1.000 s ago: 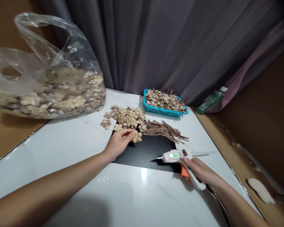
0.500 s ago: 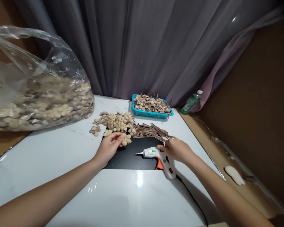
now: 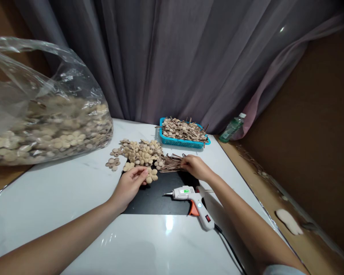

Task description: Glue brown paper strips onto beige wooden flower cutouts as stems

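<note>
My left hand pinches a pale beige flower-shaped piece between thumb and fingers, just above a black mat. Behind it lies a heap of similar flower pieces, some pale and some greyish. To the right of that heap is a bundle of thin brown strips. My right hand has its fingertips closed on the right end of this bundle; how many strips they grip is hidden. A white glue gun with an orange trigger lies on the mat below my right hand, its nozzle pointing left.
A blue basket full of flower pieces and strips stands at the back of the white table. On the left is a large clear plastic bag of flower pieces. A green bottle stands at back right. The glue gun's black cord runs toward me.
My right hand has moved left and away from me, from behind the glue gun to the brown strips. My left hand still holds the flower piece. The view has shifted slightly.
</note>
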The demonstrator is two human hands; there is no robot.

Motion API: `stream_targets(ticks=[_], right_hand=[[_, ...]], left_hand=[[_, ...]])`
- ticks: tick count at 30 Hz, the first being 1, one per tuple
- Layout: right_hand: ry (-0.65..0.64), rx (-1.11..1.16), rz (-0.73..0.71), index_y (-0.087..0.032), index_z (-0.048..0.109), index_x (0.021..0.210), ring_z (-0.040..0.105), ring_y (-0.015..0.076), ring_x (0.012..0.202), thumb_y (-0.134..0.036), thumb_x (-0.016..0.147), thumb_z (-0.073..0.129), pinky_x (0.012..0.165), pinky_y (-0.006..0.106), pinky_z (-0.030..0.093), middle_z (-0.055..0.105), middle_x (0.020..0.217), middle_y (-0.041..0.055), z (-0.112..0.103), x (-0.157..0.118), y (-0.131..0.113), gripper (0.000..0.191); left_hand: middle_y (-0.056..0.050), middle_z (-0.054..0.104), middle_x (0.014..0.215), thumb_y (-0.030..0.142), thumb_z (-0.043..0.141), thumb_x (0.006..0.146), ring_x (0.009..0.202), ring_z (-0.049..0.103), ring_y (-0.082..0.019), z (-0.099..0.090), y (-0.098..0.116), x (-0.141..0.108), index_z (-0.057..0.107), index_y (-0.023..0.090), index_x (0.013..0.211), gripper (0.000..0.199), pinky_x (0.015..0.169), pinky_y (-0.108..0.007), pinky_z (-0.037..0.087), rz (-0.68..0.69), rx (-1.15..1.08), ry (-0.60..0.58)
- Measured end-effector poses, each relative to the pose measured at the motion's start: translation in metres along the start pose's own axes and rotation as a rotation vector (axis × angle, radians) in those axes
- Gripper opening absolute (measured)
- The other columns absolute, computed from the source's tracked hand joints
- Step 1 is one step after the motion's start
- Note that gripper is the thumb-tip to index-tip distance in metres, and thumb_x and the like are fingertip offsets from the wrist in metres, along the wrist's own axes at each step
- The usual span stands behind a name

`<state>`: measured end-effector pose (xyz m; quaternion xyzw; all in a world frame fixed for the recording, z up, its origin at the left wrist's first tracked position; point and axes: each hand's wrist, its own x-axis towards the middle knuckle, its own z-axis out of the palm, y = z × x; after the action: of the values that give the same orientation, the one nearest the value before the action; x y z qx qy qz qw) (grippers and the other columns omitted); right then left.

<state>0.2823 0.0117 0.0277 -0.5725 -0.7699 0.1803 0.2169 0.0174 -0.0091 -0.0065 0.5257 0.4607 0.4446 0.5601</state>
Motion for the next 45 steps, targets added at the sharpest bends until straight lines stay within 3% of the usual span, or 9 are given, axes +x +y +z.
stream_targets(ticks=[4, 8, 14, 19, 23, 28, 32, 37, 45], right_hand=[[0.065, 0.231, 0.011, -0.016, 0.059, 0.085, 0.055, 0.0135, 0.063, -0.028, 0.081, 0.056, 0.058, 0.024, 0.040, 0.062, 0.070, 0.0016, -0.011, 0.007, -0.013, 0.013], [0.075, 0.477, -0.034, -0.019, 0.050, 0.101, 0.058, 0.0109, 0.057, -0.038, 0.083, 0.054, 0.050, 0.020, 0.040, 0.066, 0.073, 0.0005, -0.022, 0.011, -0.041, 0.026], [0.006, 0.869, -0.087, -0.018, 0.063, 0.088, 0.064, 0.0127, 0.071, -0.036, 0.075, 0.068, 0.064, 0.023, 0.047, 0.070, 0.081, 0.0034, -0.027, 0.010, -0.081, 0.023], [0.092, 0.873, -0.152, -0.018, 0.066, 0.078, 0.058, 0.0121, 0.070, -0.036, 0.075, 0.069, 0.064, 0.024, 0.045, 0.065, 0.079, 0.0015, -0.016, 0.005, -0.094, 0.018], [0.152, 0.939, -0.136, -0.018, 0.066, 0.074, 0.052, 0.0110, 0.069, -0.038, 0.072, 0.071, 0.062, 0.022, 0.042, 0.059, 0.080, 0.0003, -0.006, 0.001, -0.102, 0.021], [0.072, 1.064, -0.017, -0.016, 0.063, 0.066, 0.049, 0.0109, 0.065, -0.040, 0.066, 0.074, 0.061, 0.023, 0.041, 0.053, 0.069, -0.0020, 0.004, -0.003, -0.114, 0.026], [0.087, 1.003, 0.008, -0.016, 0.060, 0.063, 0.048, 0.0105, 0.064, -0.041, 0.068, 0.072, 0.061, 0.023, 0.040, 0.050, 0.069, -0.0020, 0.011, -0.004, -0.118, 0.028], [0.067, 0.812, -0.040, -0.017, 0.056, 0.065, 0.047, 0.0108, 0.060, -0.043, 0.077, 0.063, 0.057, 0.023, 0.039, 0.049, 0.065, -0.0025, 0.008, -0.004, -0.111, 0.030], [-0.020, 0.275, -0.340, -0.017, 0.063, 0.076, 0.053, 0.0131, 0.075, -0.027, 0.082, 0.060, 0.064, 0.023, 0.038, 0.060, 0.078, 0.0007, -0.024, -0.008, -0.104, 0.012]], left_hand=[[-0.006, 0.066, 0.087, 0.041, 0.062, 0.079, 0.073, 0.061, -0.016, -0.003, 0.012, -0.002, 0.063, 0.016, 0.091, 0.028, 0.069, -0.026, 0.050, 0.144, 0.092, 0.064], [-0.005, 0.063, 0.093, 0.034, 0.059, 0.083, 0.090, 0.059, -0.019, -0.014, 0.050, -0.007, 0.064, 0.020, 0.083, 0.016, 0.077, -0.026, 0.049, 0.549, 0.235, 0.096], [-0.008, 0.061, 0.105, 0.024, 0.054, 0.086, 0.117, 0.049, -0.023, -0.018, 0.096, -0.023, 0.068, 0.022, 0.081, 0.015, 0.093, -0.031, 0.044, 0.727, 0.519, -0.175], [-0.008, 0.065, 0.107, 0.024, 0.049, 0.088, 0.135, 0.031, -0.026, -0.003, 0.097, -0.031, 0.068, 0.023, 0.083, 0.019, 0.105, -0.039, 0.034, 0.690, 0.656, -0.327], [-0.008, 0.059, 0.123, 0.027, 0.049, 0.089, 0.135, 0.032, -0.028, 0.006, 0.089, -0.032, 0.067, 0.022, 0.083, 0.020, 0.103, -0.038, 0.035, 0.605, 0.657, -0.365], [-0.007, 0.061, 0.108, 0.024, 0.049, 0.089, 0.107, 0.056, -0.023, 0.011, 0.083, -0.032, 0.066, 0.021, 0.084, 0.018, 0.089, -0.030, 0.043, 0.592, 0.656, -0.345], [-0.004, 0.061, 0.091, 0.021, 0.049, 0.089, 0.086, 0.058, -0.017, 0.013, 0.080, -0.032, 0.063, 0.019, 0.081, 0.016, 0.078, -0.025, 0.043, 0.603, 0.627, -0.331], [-0.002, 0.061, 0.083, 0.023, 0.048, 0.089, 0.077, 0.057, -0.014, 0.014, 0.076, -0.031, 0.059, 0.018, 0.079, 0.016, 0.069, -0.023, 0.042, 0.517, 0.601, -0.352], [-0.002, 0.061, 0.085, 0.020, 0.047, 0.090, 0.083, 0.057, -0.015, 0.015, 0.077, -0.034, 0.058, 0.018, 0.080, 0.015, 0.075, -0.024, 0.042, 0.510, 0.641, -0.421]])
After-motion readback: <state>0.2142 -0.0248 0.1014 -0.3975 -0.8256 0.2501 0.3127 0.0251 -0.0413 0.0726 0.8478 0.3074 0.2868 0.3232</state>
